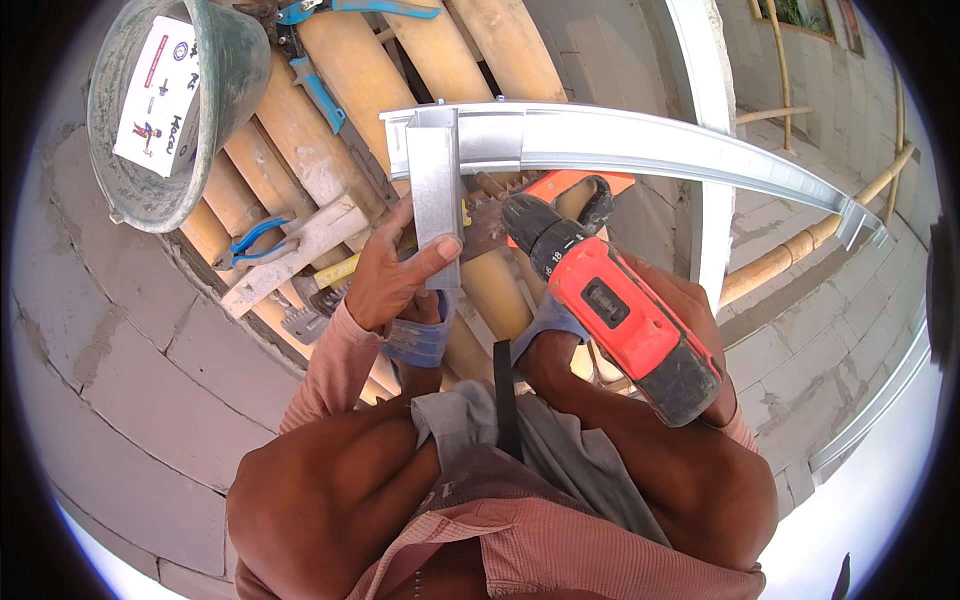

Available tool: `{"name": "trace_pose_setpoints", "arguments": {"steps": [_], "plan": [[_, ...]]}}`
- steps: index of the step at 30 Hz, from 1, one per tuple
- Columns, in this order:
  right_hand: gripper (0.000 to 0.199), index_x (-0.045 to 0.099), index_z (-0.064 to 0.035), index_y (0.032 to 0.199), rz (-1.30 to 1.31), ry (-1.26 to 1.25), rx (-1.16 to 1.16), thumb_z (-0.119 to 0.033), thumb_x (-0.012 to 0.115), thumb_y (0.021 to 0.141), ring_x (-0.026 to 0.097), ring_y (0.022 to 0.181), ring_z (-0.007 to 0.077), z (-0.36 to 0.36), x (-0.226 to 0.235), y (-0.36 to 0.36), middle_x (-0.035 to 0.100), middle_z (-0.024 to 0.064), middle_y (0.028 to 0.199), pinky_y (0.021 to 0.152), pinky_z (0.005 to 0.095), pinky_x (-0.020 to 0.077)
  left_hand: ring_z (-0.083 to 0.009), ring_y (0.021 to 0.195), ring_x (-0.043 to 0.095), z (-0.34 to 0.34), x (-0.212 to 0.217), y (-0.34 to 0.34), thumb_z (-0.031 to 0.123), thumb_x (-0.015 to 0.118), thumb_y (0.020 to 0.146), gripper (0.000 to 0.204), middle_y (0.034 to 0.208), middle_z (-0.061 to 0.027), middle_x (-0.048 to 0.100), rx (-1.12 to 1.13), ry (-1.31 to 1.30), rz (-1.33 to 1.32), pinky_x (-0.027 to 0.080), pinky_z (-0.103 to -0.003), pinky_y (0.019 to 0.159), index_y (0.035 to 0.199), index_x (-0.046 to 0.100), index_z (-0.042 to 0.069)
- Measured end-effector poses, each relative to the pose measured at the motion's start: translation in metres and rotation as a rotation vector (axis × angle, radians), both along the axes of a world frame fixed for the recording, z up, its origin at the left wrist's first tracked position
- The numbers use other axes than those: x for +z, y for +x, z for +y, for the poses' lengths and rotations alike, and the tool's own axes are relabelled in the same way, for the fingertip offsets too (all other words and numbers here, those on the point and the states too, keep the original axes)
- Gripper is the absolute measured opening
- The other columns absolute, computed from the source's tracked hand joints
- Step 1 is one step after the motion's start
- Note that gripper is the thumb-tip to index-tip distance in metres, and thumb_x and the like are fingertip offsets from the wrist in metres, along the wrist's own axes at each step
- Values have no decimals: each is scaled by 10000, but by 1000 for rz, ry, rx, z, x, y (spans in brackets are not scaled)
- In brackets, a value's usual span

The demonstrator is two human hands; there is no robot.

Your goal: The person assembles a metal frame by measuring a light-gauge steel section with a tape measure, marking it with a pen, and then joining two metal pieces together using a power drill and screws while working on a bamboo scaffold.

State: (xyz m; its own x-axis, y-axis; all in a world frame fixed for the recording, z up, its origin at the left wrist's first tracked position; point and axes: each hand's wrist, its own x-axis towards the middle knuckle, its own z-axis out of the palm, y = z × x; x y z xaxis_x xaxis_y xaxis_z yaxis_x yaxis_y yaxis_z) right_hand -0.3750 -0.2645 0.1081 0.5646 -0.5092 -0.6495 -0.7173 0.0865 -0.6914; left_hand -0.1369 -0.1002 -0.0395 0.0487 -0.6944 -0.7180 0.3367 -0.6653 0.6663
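Observation:
My left hand [392, 268] is closed around the lower end of a short silver metal channel [434, 185], its thumb pressed on the front face. The upper end of that piece meets the end of a long silver metal channel [620, 140], which runs off to the right. My right hand [695, 300] grips a red and black cordless drill [625, 315]. The drill's black chuck points up and left, apart from the metal. Most of my right fingers are hidden behind the drill body. Beyond the chuck lies a handsaw [590, 183] with an orange and black handle.
Bamboo poles [495, 290] form the platform beneath me. On it are blue-handled snips [318, 95], blue-handled pliers [262, 243] and a wooden block [300, 250]. A dark bucket [235, 90] holding a white printed card stands at upper left. Grey block walls [130, 370] flank the platform.

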Motion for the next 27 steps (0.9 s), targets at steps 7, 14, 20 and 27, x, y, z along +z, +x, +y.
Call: {"name": "trace_pose_setpoints", "arguments": {"steps": [7,14,20,27], "plan": [[546,618,-4,1331,-86,-6,98,-217,746,844,700,1068,381,-5,-8,14,700,192,1224,872,431,584,-189,1150,595,-8,9,7,392,782,888,654,1251,-102,657,-58,21,7,461,-336,1016,1382,592,7],[603,600,-7,1362,-108,9,76,-269,743,837,707,1028,396,-5,-18,12,706,214,1170,823,427,586,-169,1137,591,-6,7,-3,392,780,909,654,1245,-90,643,-6,37,24,469,-326,997,1388,570,0],[659,586,5,1375,-177,-90,72,-292,763,814,721,944,415,-1,-32,6,703,239,1111,793,428,582,-156,1113,595,-9,14,-10,422,762,933,677,1225,-79,639,96,48,67,484,-316,968,1411,540,-4],[637,589,-16,1372,-108,1,52,-279,757,816,717,908,409,-6,-19,19,710,217,1053,750,435,575,-154,1129,585,-10,16,-4,384,756,945,671,1247,-77,628,51,69,97,473,-315,982,1439,516,-2]]}}
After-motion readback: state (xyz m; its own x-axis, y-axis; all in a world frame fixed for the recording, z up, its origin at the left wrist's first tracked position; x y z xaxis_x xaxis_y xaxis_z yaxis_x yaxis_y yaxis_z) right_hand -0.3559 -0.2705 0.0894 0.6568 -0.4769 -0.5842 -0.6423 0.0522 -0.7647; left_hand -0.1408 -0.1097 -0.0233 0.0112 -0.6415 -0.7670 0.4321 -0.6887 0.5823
